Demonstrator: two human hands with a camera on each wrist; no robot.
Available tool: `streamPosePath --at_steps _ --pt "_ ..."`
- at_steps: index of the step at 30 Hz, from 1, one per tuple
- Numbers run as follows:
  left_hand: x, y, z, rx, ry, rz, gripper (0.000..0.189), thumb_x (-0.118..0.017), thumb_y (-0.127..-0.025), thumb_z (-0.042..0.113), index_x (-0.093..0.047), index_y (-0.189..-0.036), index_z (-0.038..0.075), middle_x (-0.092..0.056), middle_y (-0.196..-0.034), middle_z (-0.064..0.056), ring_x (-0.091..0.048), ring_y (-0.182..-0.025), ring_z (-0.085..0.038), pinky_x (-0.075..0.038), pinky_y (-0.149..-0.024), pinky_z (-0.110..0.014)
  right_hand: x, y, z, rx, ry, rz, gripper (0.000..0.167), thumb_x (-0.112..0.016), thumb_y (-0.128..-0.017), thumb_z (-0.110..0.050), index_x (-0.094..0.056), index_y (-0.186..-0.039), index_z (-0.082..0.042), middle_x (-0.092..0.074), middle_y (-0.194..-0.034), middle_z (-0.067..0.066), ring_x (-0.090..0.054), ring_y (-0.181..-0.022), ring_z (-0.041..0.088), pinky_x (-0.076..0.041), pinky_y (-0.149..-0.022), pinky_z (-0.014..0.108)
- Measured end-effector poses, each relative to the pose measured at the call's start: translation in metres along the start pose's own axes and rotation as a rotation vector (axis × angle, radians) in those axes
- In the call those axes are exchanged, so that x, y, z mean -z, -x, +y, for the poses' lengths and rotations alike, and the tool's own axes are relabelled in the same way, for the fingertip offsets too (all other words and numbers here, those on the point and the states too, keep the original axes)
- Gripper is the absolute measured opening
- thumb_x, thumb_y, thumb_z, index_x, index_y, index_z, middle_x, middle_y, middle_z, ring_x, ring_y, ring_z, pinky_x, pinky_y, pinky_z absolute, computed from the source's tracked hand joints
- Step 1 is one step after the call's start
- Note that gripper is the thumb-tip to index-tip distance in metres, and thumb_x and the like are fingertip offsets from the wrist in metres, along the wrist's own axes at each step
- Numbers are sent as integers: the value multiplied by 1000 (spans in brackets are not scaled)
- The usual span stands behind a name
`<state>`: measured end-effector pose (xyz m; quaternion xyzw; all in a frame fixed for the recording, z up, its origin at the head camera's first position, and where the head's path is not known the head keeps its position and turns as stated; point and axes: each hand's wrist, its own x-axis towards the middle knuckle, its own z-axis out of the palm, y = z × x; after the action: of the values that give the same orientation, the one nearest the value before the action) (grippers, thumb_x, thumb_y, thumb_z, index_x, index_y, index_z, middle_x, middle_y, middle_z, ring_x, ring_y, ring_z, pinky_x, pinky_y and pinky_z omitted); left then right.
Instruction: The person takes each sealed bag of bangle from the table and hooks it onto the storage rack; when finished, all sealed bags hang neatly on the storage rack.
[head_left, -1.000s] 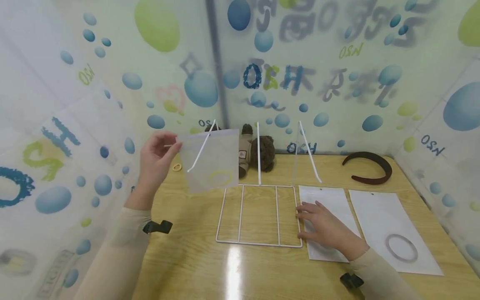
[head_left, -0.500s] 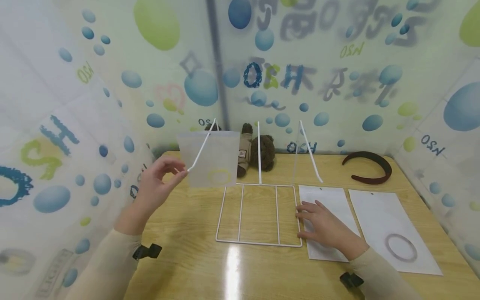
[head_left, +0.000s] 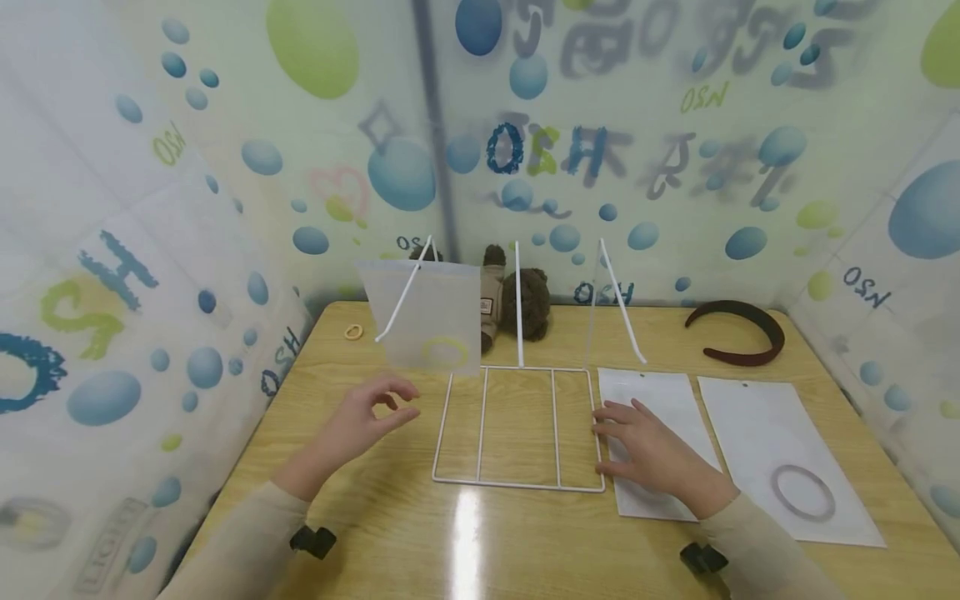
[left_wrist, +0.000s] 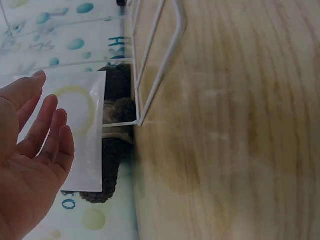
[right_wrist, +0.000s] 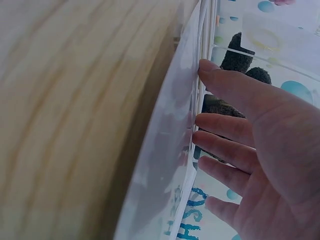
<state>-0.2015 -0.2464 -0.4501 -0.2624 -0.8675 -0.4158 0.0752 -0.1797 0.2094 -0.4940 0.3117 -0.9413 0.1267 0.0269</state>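
A white wire rack (head_left: 517,486) stands on the table, with three prongs slanting upward. From its left prong hangs a clear bag (head_left: 450,308) with a yellow ring (left_wrist: 92,111) inside. My left hand (head_left: 360,427) is below and left of the bag, its fingers loosely bent with nothing between them. In the left wrist view that hand overlaps the bag. My right hand (head_left: 651,457) has its fingertips at the right side of the rack's base. Under that hand lies a white bag (head_left: 645,387), partly covered by it.
A second white bag (head_left: 757,425) with a greyish ring (head_left: 776,492) lies at the right. Behind it is a dark headband (head_left: 776,337). A brown plush bear (head_left: 528,304) lies behind the rack, and a small tan ring (head_left: 347,333) is at the back left. Printed curtains surround the table.
My left hand has let go of the bag's upper left corner, passed the prong's tip, and dropped down and right. The bag hangs by itself, swaying slightly. My right hand has stayed put.
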Motion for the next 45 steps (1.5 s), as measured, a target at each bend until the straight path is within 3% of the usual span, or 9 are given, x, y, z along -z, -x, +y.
streamPosePath --at_steps 2,6,11,15,19,26,36,42,45 --pt "-8 2 -2 19 2 -61 19 -81 -90 15 -73 -108 17 -74 -110 -5 -70 -101 -24 -61 -80 -33 0 0 0 -1 -6 0 53 -88 -80 -38 -74 -120 -6 -65 -139 14 -54 -138 38 -34 -116 69" --pt "-23 5 -7 -5 -45 -167 25 -82 -87 12 -74 -111 11 -74 -114 -5 -69 -104 -28 -61 -82 -35 -1 0 0 7 -10 10 52 -88 -81 -36 -74 -120 -6 -65 -138 14 -54 -137 39 -35 -115 70" --pt "-37 10 -9 -54 -122 -236 34 -86 -83 13 -75 -115 8 -73 -122 -4 -66 -114 -29 -58 -93 -45 -1 -1 0 9 -18 13 52 -88 -81 -36 -74 -120 -5 -65 -138 14 -53 -138 40 -34 -115 70" --pt "-45 14 -12 -95 -203 -252 38 -87 -82 17 -75 -117 8 -71 -127 -5 -62 -120 -29 -52 -104 -50 0 -2 -1 1 -20 2 52 -87 -81 -36 -74 -121 -5 -65 -139 14 -53 -139 40 -33 -116 70" --pt "-47 17 -12 -78 -236 -263 41 -88 -81 19 -75 -119 8 -69 -129 -5 -60 -122 -29 -51 -106 -51 1 -3 -2 -14 -27 -17 53 -87 -81 -37 -73 -122 -6 -65 -140 14 -52 -139 40 -33 -117 69" --pt "-47 22 -14 -30 -241 -301 48 -89 -79 25 -74 -121 8 -68 -132 -6 -57 -124 -29 -48 -109 -53 0 -2 -2 -28 -22 -34 55 -87 -82 -39 -73 -123 -6 -64 -141 13 -52 -141 38 -32 -118 68" --pt "-48 24 -20 -42 -271 -298 48 -91 -77 29 -75 -118 10 -68 -134 -3 -56 -124 -28 -46 -108 -53 -1 0 3 -10 -20 -14 52 -87 -82 -36 -73 -121 -5 -65 -140 13 -53 -139 39 -34 -117 69" --pt "-48 24 -20 -56 -285 -304 48 -90 -77 31 -75 -119 10 -68 -135 -3 -56 -125 -28 -46 -108 -54 7 -2 10 12 -32 4 47 -87 -83 -30 -74 -121 -5 -67 -136 13 -58 -133 38 -40 -116 62" --pt "-47 23 -19 -65 -295 -309 49 -90 -77 31 -75 -119 10 -68 -135 -3 -56 -126 -29 -46 -108 -54 13 -3 20 -21 -63 23 45 -85 -85 -24 -73 -122 -2 -68 -134 15 -61 -128 39 -46 -111 61"
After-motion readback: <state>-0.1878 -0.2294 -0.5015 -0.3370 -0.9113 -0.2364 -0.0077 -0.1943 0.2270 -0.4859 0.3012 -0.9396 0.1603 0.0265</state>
